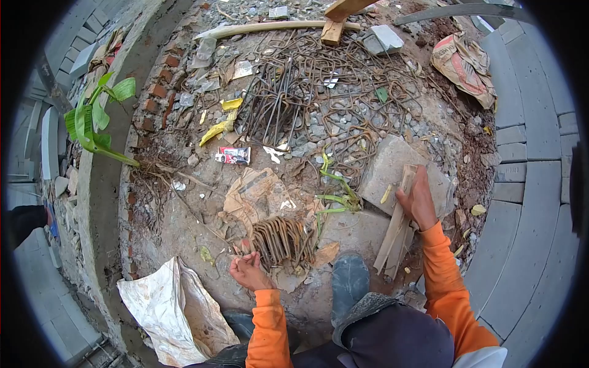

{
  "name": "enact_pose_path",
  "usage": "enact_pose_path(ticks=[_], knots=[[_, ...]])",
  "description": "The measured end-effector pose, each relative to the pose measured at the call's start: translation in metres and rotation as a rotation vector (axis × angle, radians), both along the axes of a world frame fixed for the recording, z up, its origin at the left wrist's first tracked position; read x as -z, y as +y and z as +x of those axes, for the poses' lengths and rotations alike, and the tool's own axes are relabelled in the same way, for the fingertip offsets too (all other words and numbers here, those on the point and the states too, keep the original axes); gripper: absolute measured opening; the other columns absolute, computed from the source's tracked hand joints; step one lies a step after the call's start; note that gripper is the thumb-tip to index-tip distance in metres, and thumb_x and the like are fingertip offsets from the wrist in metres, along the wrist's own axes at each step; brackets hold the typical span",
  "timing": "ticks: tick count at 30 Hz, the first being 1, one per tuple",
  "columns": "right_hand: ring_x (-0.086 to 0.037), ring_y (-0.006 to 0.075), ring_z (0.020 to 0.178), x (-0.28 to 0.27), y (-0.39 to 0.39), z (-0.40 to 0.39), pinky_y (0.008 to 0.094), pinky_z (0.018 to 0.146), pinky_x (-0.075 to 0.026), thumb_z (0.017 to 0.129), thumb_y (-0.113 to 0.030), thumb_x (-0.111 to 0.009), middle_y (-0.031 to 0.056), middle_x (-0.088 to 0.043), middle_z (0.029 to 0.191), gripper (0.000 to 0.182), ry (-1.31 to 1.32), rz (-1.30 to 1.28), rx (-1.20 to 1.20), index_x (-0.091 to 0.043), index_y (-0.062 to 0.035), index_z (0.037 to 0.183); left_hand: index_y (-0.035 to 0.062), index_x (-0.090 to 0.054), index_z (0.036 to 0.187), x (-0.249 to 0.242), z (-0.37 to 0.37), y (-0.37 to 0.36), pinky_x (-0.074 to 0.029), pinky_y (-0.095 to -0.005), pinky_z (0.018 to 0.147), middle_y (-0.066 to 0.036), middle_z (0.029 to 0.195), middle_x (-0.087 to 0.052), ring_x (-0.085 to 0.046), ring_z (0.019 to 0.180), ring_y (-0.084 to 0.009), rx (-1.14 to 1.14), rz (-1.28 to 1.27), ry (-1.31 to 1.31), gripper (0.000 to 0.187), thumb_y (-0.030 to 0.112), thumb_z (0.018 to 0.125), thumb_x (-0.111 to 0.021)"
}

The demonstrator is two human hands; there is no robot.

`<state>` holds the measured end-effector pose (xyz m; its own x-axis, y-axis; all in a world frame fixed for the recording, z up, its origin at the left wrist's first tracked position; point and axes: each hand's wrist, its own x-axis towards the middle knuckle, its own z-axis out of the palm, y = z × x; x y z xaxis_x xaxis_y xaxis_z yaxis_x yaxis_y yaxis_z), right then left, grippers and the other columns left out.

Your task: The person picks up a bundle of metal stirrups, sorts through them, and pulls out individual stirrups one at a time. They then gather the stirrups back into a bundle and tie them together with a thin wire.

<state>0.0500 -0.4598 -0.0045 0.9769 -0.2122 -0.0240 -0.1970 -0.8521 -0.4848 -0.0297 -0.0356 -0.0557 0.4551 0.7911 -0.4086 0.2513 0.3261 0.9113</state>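
Observation:
My right hand (418,200) is wrapped round the upper end of a piece of wood (396,236), which slants down beside a grey concrete slab (386,168). Another strip of wood lies against it. My left hand (250,272) is closed in a pinch at the left end of a row of rusty bent steel stirrups (285,242); what sits between its fingertips is too small to make out. The stirrups stand packed side by side on the ground, next to a torn piece of brown paper (257,193).
Beyond lies a tangled heap of rusty rebar stirrups (276,98) on gravel. A white sack (169,306) is at lower left, a cement bag (464,69) at upper right. A concrete kerb (101,245) runs along the left, near a green plant (92,126). My boot (350,285) stands between my hands.

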Motion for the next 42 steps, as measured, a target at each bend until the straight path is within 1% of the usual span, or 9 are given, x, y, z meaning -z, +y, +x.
enact_pose_path(ticks=[4,7,9,11,17,26,32,36,42], knots=[[-0.054,0.0370,0.101,-0.056,0.007,0.005,0.0427,0.084,-0.043,0.077,-0.015,-0.078,0.0199,-0.051,0.111,0.065,0.130,-0.644,0.135,-0.045,-0.0013,0.131,0.0048,-0.046,0.109,-0.004,0.005,-0.005,-0.059,-0.0366,0.081,-0.007,0.085,-0.059,-0.063,0.077,-0.0197,-0.002,-0.015,-0.050,0.012,0.014,0.102,-0.050],[-0.053,0.0338,0.102,-0.033,0.018,0.036,0.0430,0.084,-0.042,0.081,-0.013,-0.074,0.0148,-0.054,0.107,0.048,-0.122,-0.243,-0.110,-0.054,-0.0049,0.124,0.0018,-0.048,0.112,0.002,0.002,-0.006,-0.059,-0.0357,0.082,-0.006,0.085,-0.059,-0.064,0.080,-0.0192,0.046,0.002,-0.065,0.019,0.019,0.104,-0.052],[-0.052,0.0309,0.104,-0.010,0.037,0.059,0.0417,0.086,-0.041,0.085,-0.012,-0.070,0.0106,-0.056,0.105,0.028,0.031,-0.026,-0.333,-0.062,-0.0066,0.111,0.0013,-0.051,0.111,0.004,0.001,-0.003,-0.059,-0.0353,0.082,-0.006,0.085,-0.059,-0.064,0.080,-0.0184,0.034,-0.057,-0.051,0.019,0.018,0.103,-0.054],[-0.052,0.0297,0.104,-0.001,0.068,0.078,0.0409,0.087,-0.039,0.084,-0.017,-0.071,0.0106,-0.055,0.105,0.025,-0.129,-0.141,-0.439,-0.063,-0.0051,0.104,0.0006,-0.054,0.111,0.003,0.002,-0.002,-0.059,-0.0349,0.082,-0.006,0.085,-0.060,-0.064,0.079,-0.0180,0.029,-0.097,-0.039,0.019,0.018,0.103,-0.054],[-0.055,0.0302,0.103,0.034,0.069,0.106,0.0442,0.086,-0.038,0.082,-0.027,-0.073,0.0104,-0.059,0.104,0.032,0.088,-0.370,-0.619,-0.064,-0.0064,0.105,0.0000,-0.057,0.111,0.002,0.001,0.004,-0.059,-0.0338,0.082,-0.006,0.087,-0.063,-0.065,0.078,-0.0169,0.053,-0.161,-0.016,0.021,0.019,0.103,-0.055],[-0.060,0.0383,0.095,-0.032,0.058,0.120,0.0464,0.081,-0.046,0.080,-0.016,-0.074,0.0150,-0.063,0.093,0.030,0.374,-0.036,-0.546,-0.059,-0.0038,0.103,0.0040,-0.056,0.101,-0.003,0.001,0.005,-0.057,-0.0391,0.087,-0.004,0.086,-0.063,-0.064,0.080,-0.0160,0.055,-0.186,-0.022,0.015,0.019,0.103,-0.056],[-0.059,0.0373,0.088,-0.101,0.029,0.108,0.0429,0.080,-0.047,0.076,0.002,-0.069,0.0162,-0.059,0.095,0.031,-0.091,0.001,-0.465,-0.059,-0.0010,0.105,0.0012,-0.056,0.108,-0.002,0.001,0.005,-0.060,-0.0348,0.082,-0.006,0.087,-0.063,-0.064,0.081,-0.0154,0.051,-0.196,-0.015,0.021,0.021,0.103,-0.056],[-0.058,0.0345,0.092,-0.141,0.022,0.090,0.0424,0.082,-0.046,0.075,0.001,-0.069,0.0143,-0.057,0.097,0.036,-0.141,-0.113,-0.291,-0.060,-0.0026,0.109,0.0039,-0.056,0.104,-0.002,0.001,0.007,-0.058,-0.0368,0.085,-0.004,0.086,-0.062,-0.064,0.081,-0.0149,0.056,-0.206,-0.007,0.016,0.020,0.102,-0.057],[-0.059,0.0344,0.099,-0.052,0.038,0.036,0.0417,0.082,-0.046,0.080,-0.010,-0.074,0.0131,-0.059,0.102,0.036,-0.021,-0.244,-0.360,-0.063,-0.0049,0.113,0.0027,-0.057,0.109,-0.002,0.006,0.005,-0.058,-0.0321,0.079,-0.005,0.085,-0.064,-0.064,0.076,-0.0154,0.061,-0.214,0.002,0.016,0.017,0.103,-0.054]])
